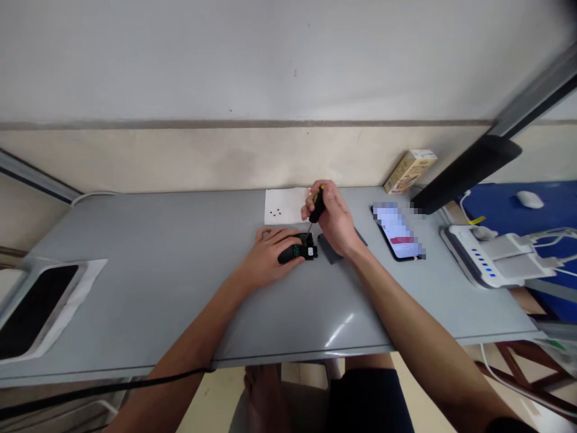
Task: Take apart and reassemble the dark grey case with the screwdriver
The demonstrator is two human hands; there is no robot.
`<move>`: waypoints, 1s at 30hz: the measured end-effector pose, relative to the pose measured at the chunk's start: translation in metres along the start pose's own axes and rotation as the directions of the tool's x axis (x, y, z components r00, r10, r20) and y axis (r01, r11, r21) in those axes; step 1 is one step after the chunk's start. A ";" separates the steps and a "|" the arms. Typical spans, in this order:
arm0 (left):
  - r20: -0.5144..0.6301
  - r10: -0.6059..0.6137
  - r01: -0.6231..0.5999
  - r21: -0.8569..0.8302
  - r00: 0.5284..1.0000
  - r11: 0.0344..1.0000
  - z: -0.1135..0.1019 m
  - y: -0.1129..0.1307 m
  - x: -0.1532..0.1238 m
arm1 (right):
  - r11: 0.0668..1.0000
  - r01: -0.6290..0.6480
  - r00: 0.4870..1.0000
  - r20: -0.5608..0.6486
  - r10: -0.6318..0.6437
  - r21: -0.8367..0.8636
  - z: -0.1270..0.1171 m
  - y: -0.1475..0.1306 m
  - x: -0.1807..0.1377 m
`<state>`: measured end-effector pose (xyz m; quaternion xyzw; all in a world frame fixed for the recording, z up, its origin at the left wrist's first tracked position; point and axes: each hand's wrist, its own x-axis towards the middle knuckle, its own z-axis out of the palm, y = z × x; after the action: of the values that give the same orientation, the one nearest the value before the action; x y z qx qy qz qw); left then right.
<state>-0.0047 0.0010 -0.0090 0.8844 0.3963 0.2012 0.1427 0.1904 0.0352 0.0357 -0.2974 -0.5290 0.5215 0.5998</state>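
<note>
My left hand (269,254) presses a small black electronic device (310,252) onto the desk, fingers curled over it. Part of a green circuit board and a small white label show on the device; the rest is under my fingers. A screwdriver (317,209) with a black and yellow handle is gripped in my right hand (336,218). It tilts down, and its shaft reaches the device's upper edge. Under my right wrist lies a flat dark grey piece (331,251), partly hidden. Behind my hands, a white sheet (288,201) carries several tiny dark pieces that look like screws (276,212).
Right of my hands lies a lit phone (396,231). Farther back stand a food carton (409,171) and a long black object (466,174). A white power strip (482,255) with plugs sits at the desk's right end. A dark-screened tablet-like object (38,307) lies at far left.
</note>
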 end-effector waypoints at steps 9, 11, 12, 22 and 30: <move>-0.005 -0.013 0.013 0.034 1.000 0.999 0.002 -0.001 -0.001 | 0.978 -0.027 0.999 -0.029 0.034 0.206 0.005 -0.002 -0.014; -0.002 -0.016 0.017 0.028 1.000 0.999 0.003 -0.001 -0.002 | 0.980 -0.029 0.999 -0.025 0.035 0.195 0.007 0.000 -0.014; 0.000 -0.017 0.017 0.025 1.000 1.000 0.003 -0.002 -0.002 | 0.980 -0.029 0.999 -0.015 0.033 0.198 0.007 0.000 -0.014; -0.005 -0.015 0.016 0.020 1.000 1.000 0.002 -0.001 -0.002 | 0.980 -0.039 0.999 -0.013 0.042 0.195 0.005 -0.001 -0.014; -0.018 -0.020 0.020 0.012 1.000 1.000 0.001 -0.001 -0.004 | 0.961 -0.027 1.000 0.003 0.028 0.277 0.009 -0.004 -0.015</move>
<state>-0.0067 -0.0014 -0.0112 0.8795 0.4075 0.2050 0.1358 0.1850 0.0180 0.0366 -0.2181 -0.4465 0.5985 0.6284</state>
